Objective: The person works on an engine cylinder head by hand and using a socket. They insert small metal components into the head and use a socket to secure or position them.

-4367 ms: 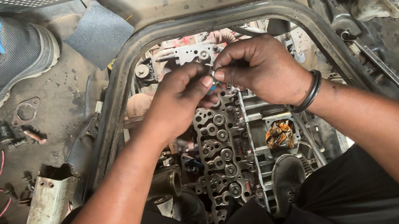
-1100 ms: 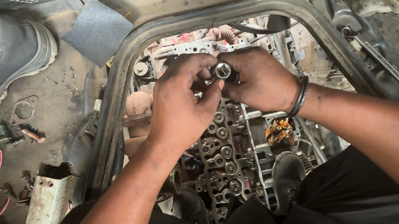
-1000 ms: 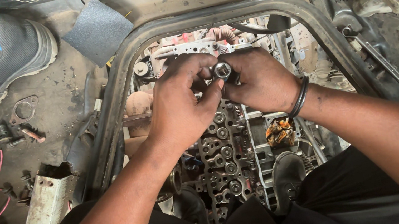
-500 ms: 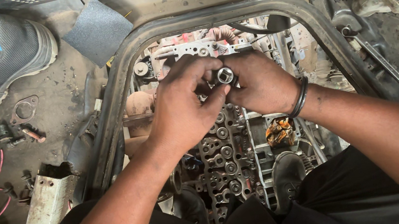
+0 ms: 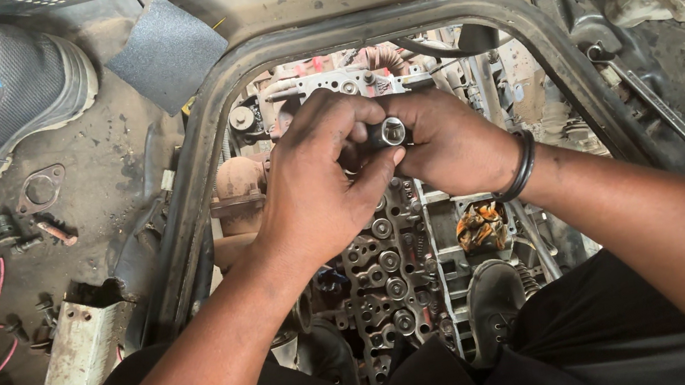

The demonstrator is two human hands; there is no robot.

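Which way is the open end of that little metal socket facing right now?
Up toward the camera: the socket shows its round hollow mouth head-on, pinched between the left hand and right hand.

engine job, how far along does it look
Done: the top of the engine is open, its bolts and springs bare, and loose bolts and a gasket lie on the floor. In hand: the left hand and right hand both grip a small metal socket above the opening. Left: the engine is uncovered, with parts still scattered around it.
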